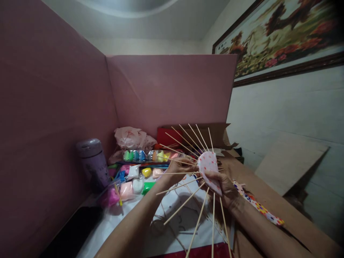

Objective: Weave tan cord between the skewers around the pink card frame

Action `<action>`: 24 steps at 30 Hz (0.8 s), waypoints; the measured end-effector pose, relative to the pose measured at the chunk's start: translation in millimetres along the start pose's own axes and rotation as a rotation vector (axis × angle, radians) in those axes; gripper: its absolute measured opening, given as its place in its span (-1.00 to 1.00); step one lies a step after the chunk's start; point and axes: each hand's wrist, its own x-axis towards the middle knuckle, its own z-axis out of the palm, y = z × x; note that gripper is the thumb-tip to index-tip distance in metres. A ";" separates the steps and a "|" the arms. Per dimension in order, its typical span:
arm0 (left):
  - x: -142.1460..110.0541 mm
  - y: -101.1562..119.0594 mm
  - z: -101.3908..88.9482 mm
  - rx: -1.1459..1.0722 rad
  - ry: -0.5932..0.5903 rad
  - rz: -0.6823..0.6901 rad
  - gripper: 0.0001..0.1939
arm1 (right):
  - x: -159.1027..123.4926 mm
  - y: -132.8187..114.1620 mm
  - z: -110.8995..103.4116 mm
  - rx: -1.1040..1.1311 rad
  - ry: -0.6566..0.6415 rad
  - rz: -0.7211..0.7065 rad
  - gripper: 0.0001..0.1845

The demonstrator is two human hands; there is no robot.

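Note:
A half-round, pale pink piece with red dots is held up above the table. Many thin wooden sticks fan out from its curved edge like rays. My right hand grips the piece from the right, thumb across its dotted face and the other fingers behind. My left hand is closed at the left edge of the piece, its fingers pinched around the inner end of a stick; the fingertips are partly hidden. Below the hands, loose sticks lie on a white sheet.
Bags of coloured modelling clay lie at left, beside a purple flask. Behind them are a clear pack of clay and a pink plastic bag. A flower-patterned strip rests on brown cardboard at right. Pink panels stand behind.

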 end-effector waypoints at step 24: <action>-2.3 -2.3 2.6 0.011 0.041 -0.032 -0.69 | 3.4 1.8 -1.1 0.063 0.061 0.137 -0.95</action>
